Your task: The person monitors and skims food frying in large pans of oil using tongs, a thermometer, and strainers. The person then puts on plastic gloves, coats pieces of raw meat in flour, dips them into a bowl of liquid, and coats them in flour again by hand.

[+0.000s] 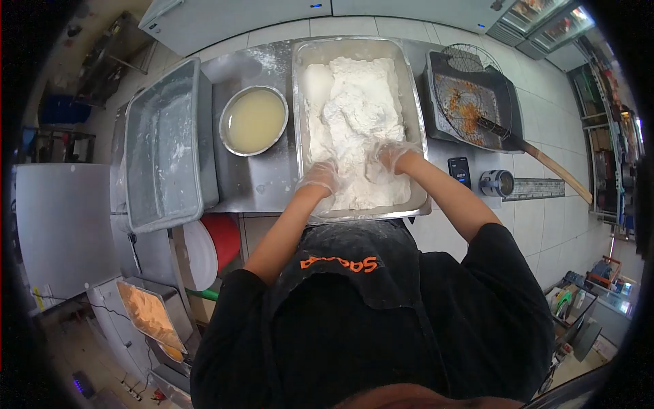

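A deep metal tray (pixel 415 109) full of white flour (pixel 361 102) lies in front of me on the steel table. My left hand (pixel 321 176), in a clear plastic glove, reaches into the flour along the tray's near left side. Also gloved, my right hand (pixel 390 158) is sunk in the flour right of the middle. Flour hides the fingers of both hands, so neither their spread nor anything they might grip shows. The flour is heaped and lumpy between and beyond the hands.
Left of the tray stand a metal bowl of pale yellowish liquid (pixel 255 121) and a flour-dusted grey tub (pixel 204 150). On the right are a dark bin (pixel 436 102) with orange crumbs, a long-handled wire strainer (pixel 558 168), a phone (pixel 459 172) and a round metal container (pixel 496 183).
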Demonstrator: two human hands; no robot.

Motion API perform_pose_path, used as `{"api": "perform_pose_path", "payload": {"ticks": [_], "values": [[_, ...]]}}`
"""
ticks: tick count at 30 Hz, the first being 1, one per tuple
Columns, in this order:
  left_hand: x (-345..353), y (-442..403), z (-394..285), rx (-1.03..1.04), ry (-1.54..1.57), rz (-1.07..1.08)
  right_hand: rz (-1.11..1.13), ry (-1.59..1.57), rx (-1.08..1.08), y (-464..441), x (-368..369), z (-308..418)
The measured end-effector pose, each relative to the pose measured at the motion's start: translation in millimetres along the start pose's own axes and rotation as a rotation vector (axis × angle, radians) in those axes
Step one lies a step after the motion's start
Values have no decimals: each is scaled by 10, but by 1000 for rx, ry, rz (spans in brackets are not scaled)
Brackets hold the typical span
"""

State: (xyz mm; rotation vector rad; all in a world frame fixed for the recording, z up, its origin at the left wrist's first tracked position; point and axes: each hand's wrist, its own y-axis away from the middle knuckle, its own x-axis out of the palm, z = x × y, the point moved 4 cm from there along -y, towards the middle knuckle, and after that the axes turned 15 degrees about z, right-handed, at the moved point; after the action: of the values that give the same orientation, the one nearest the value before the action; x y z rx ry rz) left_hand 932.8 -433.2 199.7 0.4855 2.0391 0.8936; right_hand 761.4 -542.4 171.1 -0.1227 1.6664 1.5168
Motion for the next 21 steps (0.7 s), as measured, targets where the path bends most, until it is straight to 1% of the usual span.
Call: {"api": "perform_pose_path", "payload": {"ticks": [1,3,5,7,8,9,10,11,12,14,15,16,17,18,19,20,21], "values": [[-23,25,-5,13,48,-10,56,39,-15,-5,53,-40],[-54,75,-31,22,105,-29,28,52,-61,70,132,-147],[-29,111,-56,-23,67,25,6,64,-106,201,200,-154],[-43,121,-43,8,78,28,-141,-79,-313,466,152,-24],[-55,120,-40,40,85,37,-139,-70,-315,553,128,28],[-86,130,-24,39,93,33,-168,-218,-291,632,81,63],[-137,156,9,59,164,-15,-194,-370,-267,673,75,78],[-185,193,49,77,235,-61,-452,-393,-334,757,37,55],[-216,245,101,71,244,-55,-442,-394,-339,791,73,-11],[-336,351,250,51,546,-132,-760,-378,-352,981,-26,-181],[-344,398,280,129,745,-154,-765,-379,-352,1024,-133,-54],[-329,336,247,131,739,-156,-694,-765,-143,1021,-235,71],[-311,257,150,208,587,-293,-595,-1143,78,993,-215,160],[-292,235,41,283,432,-425,-597,-1149,79,863,-161,235],[-272,265,-50,283,426,-421,-720,-814,-15,690,-130,344],[-290,333,-144,228,371,-409,-827,-473,-103,616,-135,456],[-368,383,-204,177,313,-404,-640,-788,21,792,-285,387]]}}
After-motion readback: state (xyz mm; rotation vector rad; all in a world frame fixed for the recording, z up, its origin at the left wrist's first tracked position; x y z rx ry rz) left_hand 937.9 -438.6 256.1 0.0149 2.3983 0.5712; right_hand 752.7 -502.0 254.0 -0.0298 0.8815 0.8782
